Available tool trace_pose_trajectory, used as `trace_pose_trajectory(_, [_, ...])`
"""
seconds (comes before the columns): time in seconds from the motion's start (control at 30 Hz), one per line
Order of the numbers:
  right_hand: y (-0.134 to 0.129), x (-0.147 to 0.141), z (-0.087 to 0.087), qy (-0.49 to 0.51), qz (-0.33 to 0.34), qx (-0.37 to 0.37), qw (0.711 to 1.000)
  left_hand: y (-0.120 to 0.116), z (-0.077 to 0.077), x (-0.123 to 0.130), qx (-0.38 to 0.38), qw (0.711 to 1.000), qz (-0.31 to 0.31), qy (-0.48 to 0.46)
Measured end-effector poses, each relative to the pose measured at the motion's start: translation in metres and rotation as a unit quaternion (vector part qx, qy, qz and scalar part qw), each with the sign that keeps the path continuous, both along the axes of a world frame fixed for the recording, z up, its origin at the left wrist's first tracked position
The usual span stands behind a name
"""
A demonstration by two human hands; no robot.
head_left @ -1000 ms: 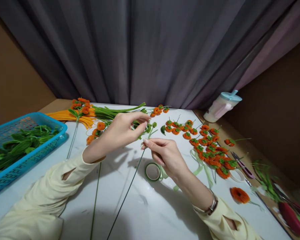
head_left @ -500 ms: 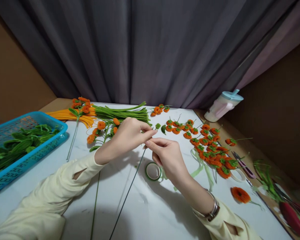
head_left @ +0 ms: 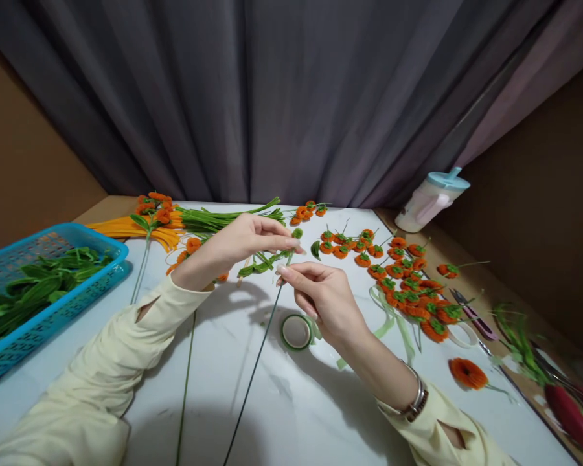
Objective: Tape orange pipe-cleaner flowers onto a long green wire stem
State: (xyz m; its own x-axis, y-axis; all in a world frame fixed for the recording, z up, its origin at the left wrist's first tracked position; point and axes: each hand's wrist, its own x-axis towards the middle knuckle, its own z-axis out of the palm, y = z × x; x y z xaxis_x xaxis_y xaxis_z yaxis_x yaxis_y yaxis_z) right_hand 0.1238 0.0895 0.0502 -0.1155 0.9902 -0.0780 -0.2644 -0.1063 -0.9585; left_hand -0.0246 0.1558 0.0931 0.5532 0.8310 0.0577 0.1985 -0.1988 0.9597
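**White tabletop before a dark curtain, a thin stem held above it**

The white tabletop [head_left: 315, 414] has faint grey marbling and takes soft shadows on its near part. Behind its far edge hangs a heavy grey-purple curtain [head_left: 291, 97] in deep folds, with a brown wall [head_left: 24, 116] on the left and darkness on the right. A brown surface [head_left: 505, 278] runs along the right side.

A blue basket [head_left: 53, 318] with openwork walls sits at the left, holding a heap of green leaves [head_left: 43, 278]. At the far right, a pale cup [head_left: 422, 206] with a blue lid [head_left: 447, 181] stands on the brown surface; its contents cannot be made out.

The right hand [head_left: 325, 301] has its grip closed on the thin dark stem [head_left: 255, 369], between thumb and fingers; the stem slants down toward the near edge. The left hand [head_left: 238, 243] is just beyond, its fingertips beside a green bud [head_left: 297, 233]; whether its grip is clamped on anything cannot be told.

A tape roll [head_left: 296, 347] lies near the right hand. Orange flowers [head_left: 411, 291] spread across the right, and orange strands [head_left: 121, 226] and green strands [head_left: 214, 220] lie at far left.
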Motion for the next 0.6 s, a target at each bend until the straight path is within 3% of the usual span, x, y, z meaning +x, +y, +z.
trace_pose_trajectory(0.07, [0.000, -0.001, -0.002, 0.001, -0.001, -0.010, 1.000, -0.002, 0.007, 0.000, 0.045, 0.998, 0.036, 0.040])
trace_pose_trajectory(0.17, [0.001, -0.001, -0.003, -0.005, -0.005, -0.015, 1.000, -0.008, 0.012, 0.002, 0.171, 0.975, 0.048, 0.135])
trace_pose_trajectory(0.33, [0.000, -0.002, -0.003, 0.004, -0.012, -0.024, 1.000, -0.016, 0.005, 0.006, 0.414, 0.879, 0.001, 0.237])
trace_pose_trajectory(0.47, [-0.002, -0.004, -0.003, -0.006, -0.011, -0.038, 0.999, -0.017, 0.004, 0.006, 0.483, 0.830, -0.077, 0.268])
trace_pose_trajectory(0.6, [-0.003, -0.003, -0.003, -0.008, -0.015, -0.034, 0.999, -0.019, 0.009, 0.008, 0.493, 0.810, -0.079, 0.306])
